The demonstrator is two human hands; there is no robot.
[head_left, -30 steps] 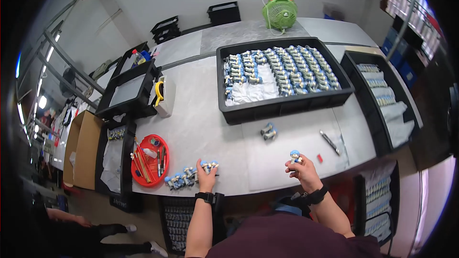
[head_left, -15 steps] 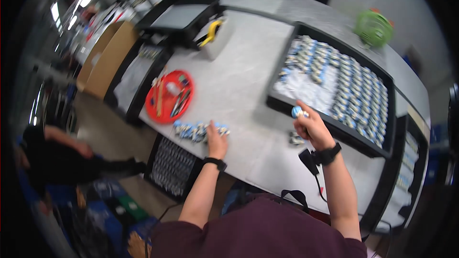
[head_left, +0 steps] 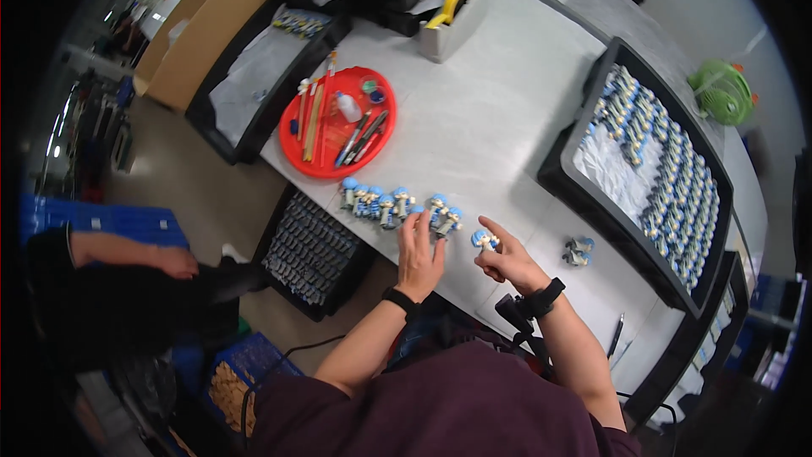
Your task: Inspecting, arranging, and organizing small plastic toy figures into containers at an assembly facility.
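Note:
Small blue-capped figurines (head_left: 386, 210) stand in a loose group at the near edge of the table. My left hand (head_left: 417, 264) reaches in among them at their right end, fingers stretched and apart, fingertips at the figurines. I cannot see it lifting any. Just to its right, my right hand (head_left: 513, 264) pinches one blue-and-white figurine (head_left: 485, 240) between thumb and fingers above the table. Farther right, a couple of similar figurines (head_left: 578, 251) rest on the tabletop, apart from the group.
A black tray (head_left: 554, 161) with rows of figurines and white paper lies at right. At left is a red round tray (head_left: 293, 156) of pens and brushes. A tape dispenser (head_left: 457, 27) stands behind; a green fan (head_left: 721, 91) is far right. Another person's hand (head_left: 178, 262) shows at left.
The view has shifted. My right hand, holding the figurine, has come away from the black tray toward the group. My left hand now sits at the group's right end, and the figurines appear more spread out.

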